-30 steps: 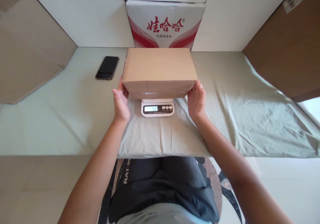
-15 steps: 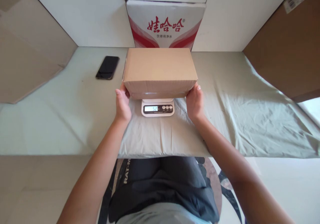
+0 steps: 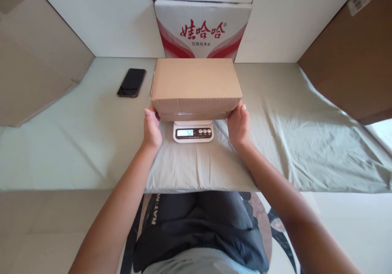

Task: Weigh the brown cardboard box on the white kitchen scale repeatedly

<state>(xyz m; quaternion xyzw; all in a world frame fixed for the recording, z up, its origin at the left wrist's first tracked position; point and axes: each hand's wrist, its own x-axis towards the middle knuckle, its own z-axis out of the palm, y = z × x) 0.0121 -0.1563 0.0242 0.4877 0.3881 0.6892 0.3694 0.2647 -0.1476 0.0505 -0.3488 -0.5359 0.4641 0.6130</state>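
Cardboard box [image 3: 195, 87] is rested on a small white scale [image 3: 192, 131], whose display is left visible beneath its front edge. It is steadied at both near corners by the left hand [image 3: 152, 126] and right hand [image 3: 238, 123], pressed flat against it. A dark phone [image 3: 131, 82] is lain well apart on the cloth-covered bench [image 3: 76, 143].

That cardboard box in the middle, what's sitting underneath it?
A white kitchen scale stands under the cardboard box. Only its front strip with display and buttons shows; the weighing platform is covered. Both hands touch the box's lower corners.
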